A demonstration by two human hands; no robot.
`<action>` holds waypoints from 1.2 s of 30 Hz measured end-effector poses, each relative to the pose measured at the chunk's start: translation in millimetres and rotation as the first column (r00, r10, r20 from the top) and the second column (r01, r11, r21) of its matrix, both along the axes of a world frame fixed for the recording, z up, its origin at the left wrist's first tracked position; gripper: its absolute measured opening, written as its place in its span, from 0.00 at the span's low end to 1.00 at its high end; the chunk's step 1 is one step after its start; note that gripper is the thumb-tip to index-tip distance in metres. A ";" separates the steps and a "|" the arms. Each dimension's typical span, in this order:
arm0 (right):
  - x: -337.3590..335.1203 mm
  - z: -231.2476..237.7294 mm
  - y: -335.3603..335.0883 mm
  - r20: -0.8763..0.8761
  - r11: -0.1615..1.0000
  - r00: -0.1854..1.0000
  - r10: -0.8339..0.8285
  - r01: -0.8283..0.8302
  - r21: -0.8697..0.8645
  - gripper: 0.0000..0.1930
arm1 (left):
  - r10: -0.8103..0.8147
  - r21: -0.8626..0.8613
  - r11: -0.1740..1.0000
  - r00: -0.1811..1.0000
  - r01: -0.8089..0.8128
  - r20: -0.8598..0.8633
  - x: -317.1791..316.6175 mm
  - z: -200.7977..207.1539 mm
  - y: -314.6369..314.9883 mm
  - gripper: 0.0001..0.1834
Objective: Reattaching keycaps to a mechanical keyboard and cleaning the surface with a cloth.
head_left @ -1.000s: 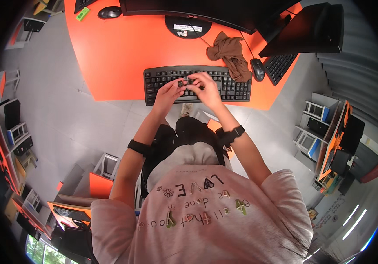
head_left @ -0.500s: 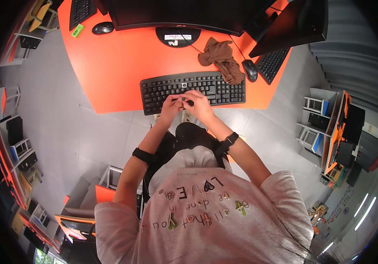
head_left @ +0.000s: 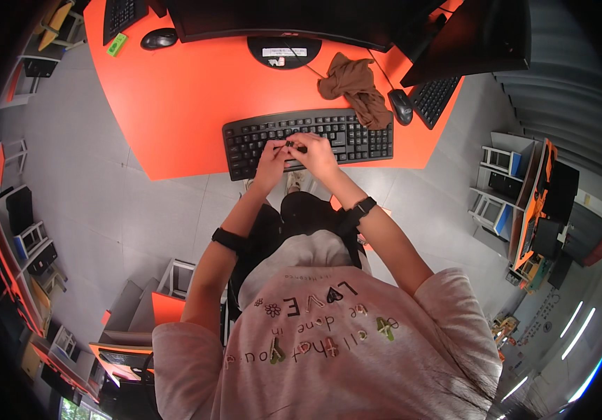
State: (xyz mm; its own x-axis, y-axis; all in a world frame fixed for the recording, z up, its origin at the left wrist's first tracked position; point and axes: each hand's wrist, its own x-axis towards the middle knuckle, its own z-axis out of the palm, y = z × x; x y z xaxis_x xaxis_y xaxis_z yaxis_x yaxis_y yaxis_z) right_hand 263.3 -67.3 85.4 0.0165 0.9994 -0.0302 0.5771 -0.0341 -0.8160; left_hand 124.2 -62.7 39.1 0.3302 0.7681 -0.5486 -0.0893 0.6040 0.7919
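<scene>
Over the middle of a black keyboard (head_left: 360, 145), my two hands meet with their fingertips almost touching. My right hand (head_left: 317, 154) is closed in a pinch on a small black piece (head_left: 290, 143) that looks like a keycap. My left hand (head_left: 271, 162) comes up to it from the left, fingers drawn together; what they hold, if anything, is too small to tell. Some of the keys under and ahead of my fingers are hidden. A crumpled brown cloth (head_left: 352, 85) drapes over the keyboard's upper right edge.
The keyboard rests along the near edge of an orange desk (head_left: 182, 112). Beyond it a large monitor (head_left: 294, 17) stands on a round black base (head_left: 283, 59). A black mouse (head_left: 401, 106) and a second keyboard (head_left: 435, 100) lie right; another mouse (head_left: 159, 39) and a green packet (head_left: 117, 45) lie left.
Both hands have shifted slightly forward over the keyboard. They now cover the light spot among the keys that showed ahead of them before, and the black piece shows between the fingertips.
</scene>
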 end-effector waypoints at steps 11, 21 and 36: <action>16.6 -17.3 19.2 0.291 0.975 0.954 0.074 -0.130 0.179 0.10 | -0.037 0.029 0.999 0.999 0.038 -0.027 -34.0 -13.6 0.6 0.10; 26.2 -18.7 14.2 0.187 0.983 0.973 0.134 -0.154 0.097 0.09 | -0.012 0.031 0.999 0.998 0.014 -0.059 -41.1 -15.4 -7.3 0.07; 36.1 -29.9 23.0 0.197 0.964 0.961 0.196 -0.226 0.144 0.09 | -0.002 0.057 0.998 0.997 0.006 -0.078 -41.6 -11.8 -4.6 0.06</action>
